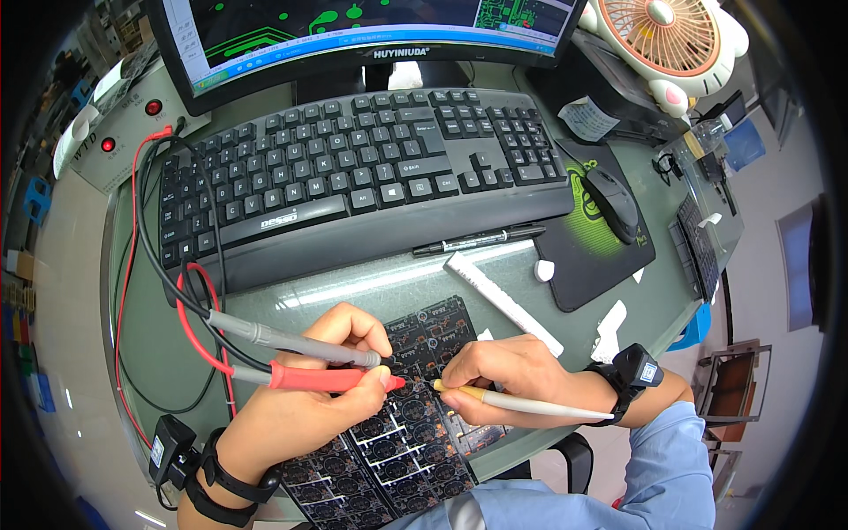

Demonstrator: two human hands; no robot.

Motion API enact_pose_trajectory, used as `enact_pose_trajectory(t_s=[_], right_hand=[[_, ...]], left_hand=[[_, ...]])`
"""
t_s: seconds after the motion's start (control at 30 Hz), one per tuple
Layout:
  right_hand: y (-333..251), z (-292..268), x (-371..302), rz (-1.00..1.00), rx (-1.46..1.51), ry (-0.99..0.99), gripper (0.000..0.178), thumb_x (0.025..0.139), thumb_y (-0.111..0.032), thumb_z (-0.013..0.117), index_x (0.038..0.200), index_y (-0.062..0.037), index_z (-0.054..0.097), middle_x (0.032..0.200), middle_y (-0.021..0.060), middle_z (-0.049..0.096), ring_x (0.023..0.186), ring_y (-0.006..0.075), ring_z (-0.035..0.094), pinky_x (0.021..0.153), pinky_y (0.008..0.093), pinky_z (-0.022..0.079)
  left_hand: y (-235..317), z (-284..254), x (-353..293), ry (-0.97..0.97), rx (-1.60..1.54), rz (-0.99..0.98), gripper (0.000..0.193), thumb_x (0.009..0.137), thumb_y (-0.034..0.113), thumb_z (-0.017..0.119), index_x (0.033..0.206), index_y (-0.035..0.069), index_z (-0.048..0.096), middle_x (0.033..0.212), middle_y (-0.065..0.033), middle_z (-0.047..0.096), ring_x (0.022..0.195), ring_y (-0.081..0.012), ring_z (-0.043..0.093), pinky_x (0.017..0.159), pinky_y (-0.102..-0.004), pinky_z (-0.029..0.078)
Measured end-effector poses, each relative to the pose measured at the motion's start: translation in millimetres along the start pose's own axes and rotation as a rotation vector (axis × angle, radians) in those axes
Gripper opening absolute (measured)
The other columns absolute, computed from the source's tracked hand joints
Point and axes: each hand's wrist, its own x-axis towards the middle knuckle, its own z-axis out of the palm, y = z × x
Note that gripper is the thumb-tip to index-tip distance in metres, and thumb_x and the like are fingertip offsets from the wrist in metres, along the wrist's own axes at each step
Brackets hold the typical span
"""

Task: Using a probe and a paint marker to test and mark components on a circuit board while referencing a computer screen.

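My left hand (309,415) is closed around two test probes, a red probe (314,378) and a grey probe (283,339). Both probe tips point at a black circuit board panel (411,442) made of several repeated boards. Whether the tips touch it, I cannot tell. Fingers of my right hand (512,371) pinch a slim white tapered tool (548,406) near its yellowish end, which is over the panel beside the red probe. The tool's thin end points right. The panel lies slanted, with its near part toward my lap, and my hands partly cover it.
A black keyboard (353,168) lies behind my hands, below a monitor (371,53). A black marker (481,238) and a white stick (503,300) lie in front. At right are a mouse (609,203) on its pad and a fan (662,35). Probe cables (141,265) loop at left.
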Motion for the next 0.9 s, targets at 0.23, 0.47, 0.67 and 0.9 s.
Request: enact_pose_trajectory(t_s=[0.23, 0.47, 0.67, 0.9], right_hand=[[-0.3, -0.2, 0.4, -0.005, 0.004, -0.001, 0.016, 0.084, -0.01, 0.071, 0.083, -0.0033, 0.057, 0.064, 0.0075, 0.059, 0.051, 0.0207, 0.059, 0.046, 0.0314, 0.046], [-0.4, -0.7, 0.3, -0.019, 0.007, -0.001, 0.015, 0.084, -0.01, 0.071, 0.083, -0.0032, 0.057, 0.064, 0.0077, 0.059, 0.052, 0.0212, 0.059, 0.046, 0.0316, 0.046], [-0.7, 0.0, 0.1, -0.008, 0.002, 0.009, 0.015, 0.084, -0.011, 0.07, 0.083, -0.0034, 0.057, 0.064, 0.0076, 0.058, 0.052, 0.0215, 0.059, 0.047, 0.0319, 0.046], [-1.7, -0.4, -1.7, 0.031, 0.022, 0.002, 0.016, 0.084, -0.012, 0.071, 0.086, -0.0046, 0.057, 0.062, 0.0061, 0.057, 0.051, 0.0206, 0.058, 0.046, 0.0308, 0.046]], left_hand=[[1.1, 0.7, -0.4, 0.004, 0.004, 0.0, 0.016, 0.087, 0.005, 0.061, 0.099, 0.004, 0.052, 0.087, 0.0008, 0.054, 0.079, -0.0038, 0.052, 0.069, -0.0216, 0.044], [0.5, 0.9, -0.2, -0.003, -0.016, -0.003, 0.016, 0.087, 0.005, 0.061, 0.1, 0.003, 0.051, 0.087, 0.0007, 0.054, 0.08, -0.0036, 0.052, 0.069, -0.0214, 0.044], [0.2, 0.4, 0.4, 0.0, 0.003, 0.022, 0.016, 0.087, 0.005, 0.061, 0.099, 0.003, 0.051, 0.086, 0.0007, 0.054, 0.078, -0.0035, 0.052, 0.069, -0.021, 0.044], [-0.6, 0.4, -0.1, 0.005, -0.004, 0.001, 0.016, 0.087, 0.005, 0.061, 0.099, 0.003, 0.052, 0.087, 0.0004, 0.055, 0.079, -0.0034, 0.052, 0.068, -0.0211, 0.044]])
